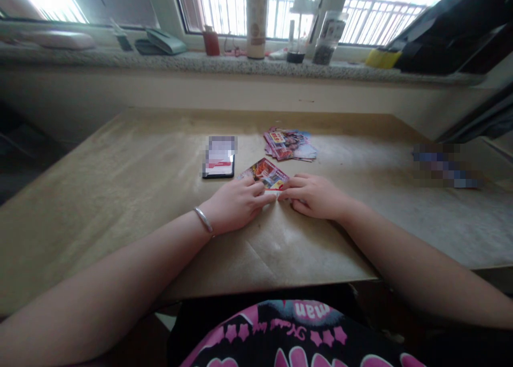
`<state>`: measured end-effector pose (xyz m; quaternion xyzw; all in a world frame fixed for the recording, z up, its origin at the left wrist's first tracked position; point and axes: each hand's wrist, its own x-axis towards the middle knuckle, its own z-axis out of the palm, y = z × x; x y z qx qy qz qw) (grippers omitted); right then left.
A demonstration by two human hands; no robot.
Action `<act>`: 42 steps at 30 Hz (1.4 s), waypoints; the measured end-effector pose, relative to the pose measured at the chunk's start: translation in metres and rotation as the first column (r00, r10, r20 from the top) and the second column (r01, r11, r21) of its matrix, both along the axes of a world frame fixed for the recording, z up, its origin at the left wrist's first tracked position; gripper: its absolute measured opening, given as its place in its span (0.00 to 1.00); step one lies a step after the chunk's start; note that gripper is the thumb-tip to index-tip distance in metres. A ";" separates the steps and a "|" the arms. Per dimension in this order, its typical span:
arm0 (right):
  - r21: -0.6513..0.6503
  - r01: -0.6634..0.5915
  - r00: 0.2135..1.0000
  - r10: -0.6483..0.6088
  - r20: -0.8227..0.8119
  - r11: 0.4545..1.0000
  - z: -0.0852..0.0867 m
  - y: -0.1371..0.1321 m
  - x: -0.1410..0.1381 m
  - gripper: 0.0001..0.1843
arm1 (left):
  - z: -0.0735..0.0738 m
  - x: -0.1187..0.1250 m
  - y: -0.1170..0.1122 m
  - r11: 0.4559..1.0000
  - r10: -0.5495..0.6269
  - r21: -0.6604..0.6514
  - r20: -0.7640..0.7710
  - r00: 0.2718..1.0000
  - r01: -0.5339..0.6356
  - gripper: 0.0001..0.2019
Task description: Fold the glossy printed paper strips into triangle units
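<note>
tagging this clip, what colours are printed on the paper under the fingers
The paper has purple, red-orange and yellow print; head view shows it.

Tan-covered tabletop (160, 223) beneath and around the fingers (297, 182), pale wall (224, 92) beyond them, speckled stone sill (224, 63) farther past them, daylight-bright windows (276, 14) behind it, barred railing (224, 9) outside, farthest off

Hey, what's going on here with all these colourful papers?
Someone sitting at a table has both hands on one colourful printed sheet. The left hand lies over its left side, and the right hand touches it from the right. Just beyond is a loose pile of printed papers, and a phone or tablet lies to the left.
</note>
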<state>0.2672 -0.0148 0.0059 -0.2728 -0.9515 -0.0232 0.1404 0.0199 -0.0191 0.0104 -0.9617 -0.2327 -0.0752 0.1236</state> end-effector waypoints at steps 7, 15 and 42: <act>0.014 0.039 0.999 -0.040 0.031 0.999 0.003 0.001 0.006 0.16 | 0.001 0.001 -0.002 1.000 0.017 0.015 -0.023 1.000 -0.017 0.14; -0.009 0.091 0.996 -0.091 0.006 0.996 0.006 0.003 0.016 0.19 | 0.003 0.001 -0.002 1.000 0.021 0.008 -0.050 0.999 -0.020 0.14; 0.014 0.231 0.969 -0.231 0.085 0.973 0.011 0.005 0.033 0.21 | 0.000 -0.001 -0.001 1.000 0.019 0.026 -0.037 0.999 -0.018 0.15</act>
